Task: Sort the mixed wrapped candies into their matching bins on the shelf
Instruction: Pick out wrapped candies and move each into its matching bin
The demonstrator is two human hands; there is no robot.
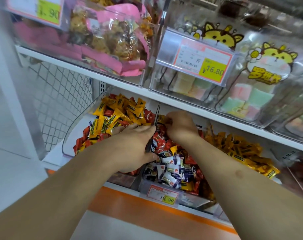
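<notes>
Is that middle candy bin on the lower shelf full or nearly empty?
Full. The middle bin is heaped with red, white and dark wrapped candies up to its clear front wall.

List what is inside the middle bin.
The middle bin holds red candies, white-and-purple candies and a few yellow ones. Both hands cover parts; deeper layers are hidden.
</notes>
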